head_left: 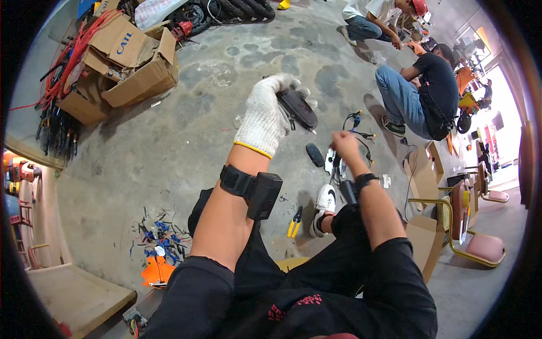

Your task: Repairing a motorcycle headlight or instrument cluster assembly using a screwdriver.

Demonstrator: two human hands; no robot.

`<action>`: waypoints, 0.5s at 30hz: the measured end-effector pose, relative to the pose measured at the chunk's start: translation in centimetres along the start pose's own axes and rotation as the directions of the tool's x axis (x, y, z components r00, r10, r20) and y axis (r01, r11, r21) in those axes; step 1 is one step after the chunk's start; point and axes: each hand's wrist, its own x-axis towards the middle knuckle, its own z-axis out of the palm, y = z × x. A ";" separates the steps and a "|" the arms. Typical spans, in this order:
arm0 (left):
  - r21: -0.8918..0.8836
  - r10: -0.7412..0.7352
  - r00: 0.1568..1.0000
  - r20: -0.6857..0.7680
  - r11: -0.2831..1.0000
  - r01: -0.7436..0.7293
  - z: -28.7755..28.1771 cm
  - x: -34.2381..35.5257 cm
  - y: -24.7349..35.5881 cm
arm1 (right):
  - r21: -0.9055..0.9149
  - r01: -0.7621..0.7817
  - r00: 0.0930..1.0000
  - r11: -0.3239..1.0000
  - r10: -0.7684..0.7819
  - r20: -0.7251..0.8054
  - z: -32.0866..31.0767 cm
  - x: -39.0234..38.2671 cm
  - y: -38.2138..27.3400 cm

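My left hand point(267, 111), in a white knitted glove, grips a dark, oblong plastic casing point(298, 109) above the floor. My right hand point(345, 144) is bare and curled shut to the right of it; what its fingers hold, if anything, I cannot make out. Below that hand, a dark oval part point(314, 155) lies on the concrete beside a small white piece point(329, 160). Yellow-handled pliers point(294, 222) rest on the floor near my white shoe point(326, 200). Thin wires with blue and yellow ends point(355, 121) are strewn beyond my right hand.
Blue and black scraps point(162, 236) lie at lower left by an orange piece point(157, 272). Cardboard boxes point(125, 45) and red cables point(63, 66) fill the upper left. Two people point(437, 93) crouch at upper right. A pink-seated chair point(484, 250) lies tipped at right.
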 end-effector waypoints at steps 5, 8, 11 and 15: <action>-0.140 0.095 0.976 0.195 0.988 -0.068 -0.1 -0.1 0.7 | 0.058 -0.230 0.958 0.972 0.215 0.192 10.5 -4.0 5.7; -0.126 0.081 0.983 0.164 0.990 -0.060 -1.9 -0.6 1.3 | -0.027 -0.274 0.930 0.961 0.272 0.248 15.2 -7.9 9.6; -0.122 0.082 0.985 0.152 0.990 -0.064 -3.3 -1.0 2.2 | -0.198 -0.199 0.935 0.960 0.247 0.256 18.5 -10.9 13.0; -0.106 0.077 0.988 0.137 0.992 -0.063 -3.5 -1.1 3.2 | -0.279 -0.182 0.952 0.943 0.240 0.188 21.7 -12.9 16.0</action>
